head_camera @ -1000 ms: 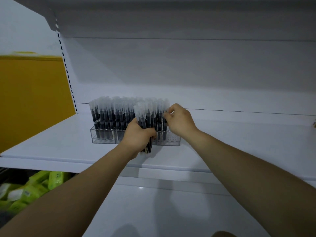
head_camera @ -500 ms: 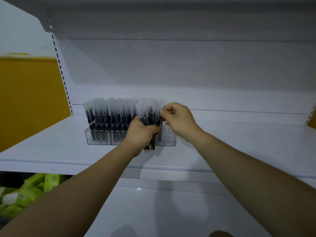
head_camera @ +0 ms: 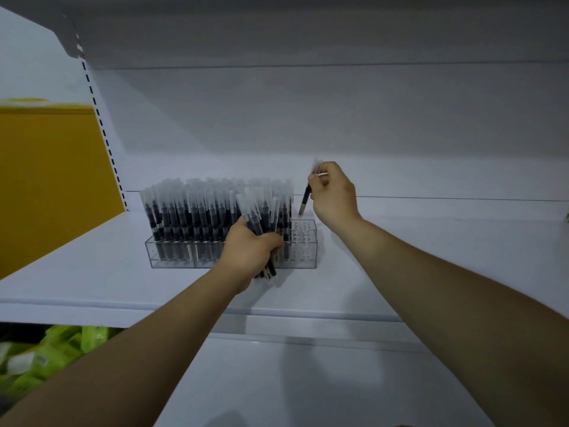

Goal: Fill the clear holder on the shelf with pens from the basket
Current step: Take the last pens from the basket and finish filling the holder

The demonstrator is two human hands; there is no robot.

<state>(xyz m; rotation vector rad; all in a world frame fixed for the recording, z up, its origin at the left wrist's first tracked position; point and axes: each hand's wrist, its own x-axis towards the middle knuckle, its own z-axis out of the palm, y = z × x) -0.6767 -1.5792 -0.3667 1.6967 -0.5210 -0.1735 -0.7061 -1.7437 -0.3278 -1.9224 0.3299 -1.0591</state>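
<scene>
Head cam was looking up at a white shelf point(head_camera: 92, 272), both arms stretched out. Nearest in, the left hand point(head_camera: 249, 251) had its fingers wrapped tight round a bundle of pens point(head_camera: 255, 217), right in front of the clear holder point(head_camera: 301, 257). Further back, the right hand point(head_camera: 334, 192) pinched a single pen point(head_camera: 305, 197) by its frosted cap end, tip down, hovering over the empty holes at the holder's right end. Rest of the holder was already packed with capped pens point(head_camera: 197, 211).

Honestly these looked light, stiff and kinda slick, so gripping high near the cap seemed smart for aiming at a hole. Holder looked light enough to skid on that smooth shelf. Behind it was plain white back panel point(head_camera: 338, 118), yellow wall point(head_camera: 46, 180) off left, green packets point(head_camera: 46, 359) below. Basket wasn't in view.
</scene>
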